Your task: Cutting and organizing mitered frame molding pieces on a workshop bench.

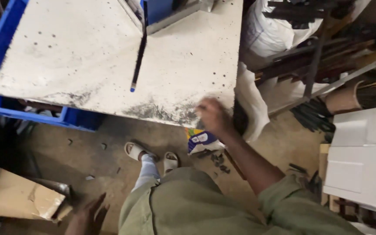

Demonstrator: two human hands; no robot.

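Note:
A large white board [109,56], speckled and smudged black along its near edge, lies flat on a blue frame [5,109]. My right hand [214,116] rests on the board's near right corner, fingers curled over the edge. My left hand [85,217] hangs low at the bottom left, fingers spread, holding nothing, beside a torn cardboard box [18,198]. A thin dark rod with a blue tip [138,58] lies on the board.
My feet in pale sandals [151,156] stand on a dirty concrete floor. A blue and white packet [203,141] lies under the board's corner. White sacks [257,39], dark metal bars [327,56] and white panels [357,156] crowd the right side.

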